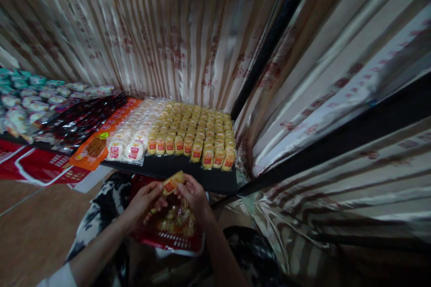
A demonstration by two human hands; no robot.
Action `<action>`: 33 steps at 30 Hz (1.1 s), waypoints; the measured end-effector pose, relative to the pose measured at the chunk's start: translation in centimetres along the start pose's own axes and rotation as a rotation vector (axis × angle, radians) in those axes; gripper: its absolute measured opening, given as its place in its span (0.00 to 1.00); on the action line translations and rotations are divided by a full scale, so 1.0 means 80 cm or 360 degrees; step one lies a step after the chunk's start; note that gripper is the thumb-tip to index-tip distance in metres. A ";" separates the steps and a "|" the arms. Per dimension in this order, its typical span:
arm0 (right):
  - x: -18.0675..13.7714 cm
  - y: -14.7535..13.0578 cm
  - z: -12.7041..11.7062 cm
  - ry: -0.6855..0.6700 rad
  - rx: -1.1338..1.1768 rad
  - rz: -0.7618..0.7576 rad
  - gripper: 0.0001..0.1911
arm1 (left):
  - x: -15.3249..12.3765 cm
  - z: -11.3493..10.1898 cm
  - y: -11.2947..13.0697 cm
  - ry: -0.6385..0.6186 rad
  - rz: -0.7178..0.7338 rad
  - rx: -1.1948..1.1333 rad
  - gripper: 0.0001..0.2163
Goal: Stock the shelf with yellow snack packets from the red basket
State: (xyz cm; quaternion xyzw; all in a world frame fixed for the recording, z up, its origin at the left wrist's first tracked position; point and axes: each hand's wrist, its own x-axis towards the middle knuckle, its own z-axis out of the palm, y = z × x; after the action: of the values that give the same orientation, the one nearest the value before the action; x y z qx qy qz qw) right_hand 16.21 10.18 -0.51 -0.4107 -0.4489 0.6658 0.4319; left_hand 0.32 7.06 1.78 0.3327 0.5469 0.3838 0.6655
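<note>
Both hands (170,199) around blurred yellow packet (173,182), basket (168,237) half hidden.

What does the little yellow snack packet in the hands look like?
The snack packet is small and yellow-gold, in shiny clear wrapping with a red and white label at one end. It is tilted, held between the left hand and the right hand, above a red basket of similar packets, near the black shelf's front edge.
</note>
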 end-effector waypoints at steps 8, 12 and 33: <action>0.008 -0.005 -0.018 0.0280 -0.0004 -0.0188 0.25 | 0.031 0.021 0.033 0.0151 0.0739 0.0989 0.21; 0.011 -0.008 -0.026 0.0352 -0.0012 -0.0251 0.24 | 0.052 0.037 0.041 0.0011 0.0869 0.1242 0.19; 0.020 0.007 -0.048 0.0970 -0.0452 -0.0470 0.16 | 0.113 0.078 0.033 0.0860 0.0621 0.1069 0.14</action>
State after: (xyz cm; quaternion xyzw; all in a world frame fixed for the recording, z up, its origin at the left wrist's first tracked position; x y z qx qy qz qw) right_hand 19.23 12.46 -2.32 -0.5768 -0.4421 0.3744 0.5759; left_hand 7.05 16.05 0.90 0.5143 0.7216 0.3763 0.2705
